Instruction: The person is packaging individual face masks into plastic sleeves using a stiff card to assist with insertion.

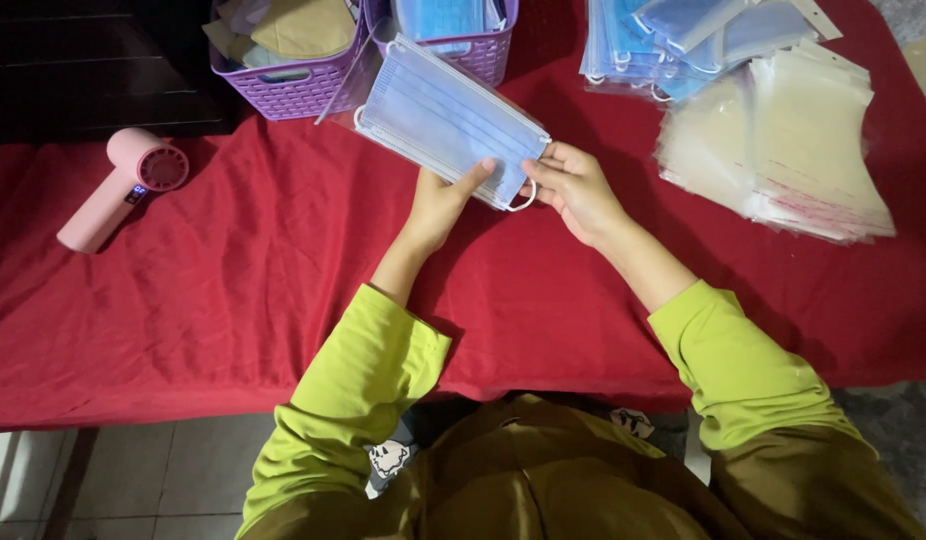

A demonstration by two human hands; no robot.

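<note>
A: Item, upper garment?
B: Long-sleeved top, lime green, both sleeves (pixel 358 385) pushed up short of the wrists; left hand (pixel 438 205) and right hand (pixel 575 188) bare.
A: Lower garment?
B: Olive-brown trousers (pixel 543 475), plain.

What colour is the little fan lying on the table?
Pink. The handheld fan lies on the red cloth, seen in the head view.

A red cloth (pixel 233 290) drapes the table, pale floor tiles (pixel 133 480) show below, and dark furniture (pixel 93 60) stands behind.
</note>
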